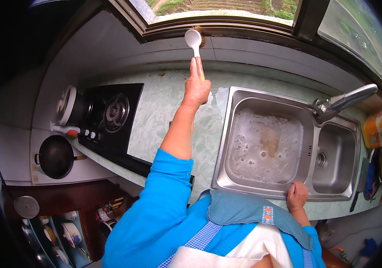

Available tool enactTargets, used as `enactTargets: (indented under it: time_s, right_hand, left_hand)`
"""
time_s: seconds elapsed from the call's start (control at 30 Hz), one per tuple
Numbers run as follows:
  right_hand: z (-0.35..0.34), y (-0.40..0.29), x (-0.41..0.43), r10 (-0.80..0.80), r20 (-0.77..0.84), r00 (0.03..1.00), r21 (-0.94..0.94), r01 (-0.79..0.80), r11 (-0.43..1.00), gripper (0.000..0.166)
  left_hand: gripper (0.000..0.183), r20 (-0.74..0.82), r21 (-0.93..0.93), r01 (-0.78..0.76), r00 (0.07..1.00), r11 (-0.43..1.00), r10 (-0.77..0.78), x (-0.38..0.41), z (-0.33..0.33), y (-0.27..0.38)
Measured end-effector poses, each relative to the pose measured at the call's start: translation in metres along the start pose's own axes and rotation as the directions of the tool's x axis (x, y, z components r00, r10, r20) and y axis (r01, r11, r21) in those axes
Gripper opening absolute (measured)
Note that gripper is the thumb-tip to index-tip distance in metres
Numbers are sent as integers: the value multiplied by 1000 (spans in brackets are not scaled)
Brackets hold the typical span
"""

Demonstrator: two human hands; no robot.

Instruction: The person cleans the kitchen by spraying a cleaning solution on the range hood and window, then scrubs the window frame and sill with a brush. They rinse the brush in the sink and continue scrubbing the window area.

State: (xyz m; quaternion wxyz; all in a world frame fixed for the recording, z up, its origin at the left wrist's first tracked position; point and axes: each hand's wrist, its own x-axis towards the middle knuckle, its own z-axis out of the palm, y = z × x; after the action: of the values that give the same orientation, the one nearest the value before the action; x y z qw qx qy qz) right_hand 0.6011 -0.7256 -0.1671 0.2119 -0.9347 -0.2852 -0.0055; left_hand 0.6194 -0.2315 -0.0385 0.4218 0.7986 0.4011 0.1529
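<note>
My left hand (197,87) reaches far forward over the counter and is closed around the wooden handle of a ladle or large spoon with a white head (193,39). That head is up at the window sill, with brown bristles, perhaps of a brush (202,37), showing just behind it. My right hand (297,197) rests on the front rim of the stainless steel sink (264,190), its fingers on the edge. Cloudy, foamy water (261,147) stands in the large basin.
A black gas hob (135,100) and a lidded pot (73,105) are on the left. The faucet (345,98) rises behind the small basin (333,157). A yellow jug (380,129) stands at the right. The window frame (244,31) runs along the back.
</note>
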Motion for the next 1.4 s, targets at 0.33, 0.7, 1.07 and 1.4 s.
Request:
enactTargets:
  time_s: [0.33,0.7,1.07,1.4]
  right_hand:
    - [0,0,1,-16,-20,1000,2,16,1000,10]
    - [2,6,-3,-2,12,1000,-30,3,1000,10]
    - [0,0,1,-22,-8,1000,9,22,1000,10]
    - [0,2,2,-18,-51,999,-8,18,1000,9]
  left_hand:
    - [83,-195,-207,115,968,972,-157,33,-94,-29]
    - [85,108,-19,41,993,999,-39,-12,-13,16]
    - [84,-199,-205,92,971,974,-133,17,-43,-8]
    - [74,378,-6,-257,894,966,241,-62,55,19]
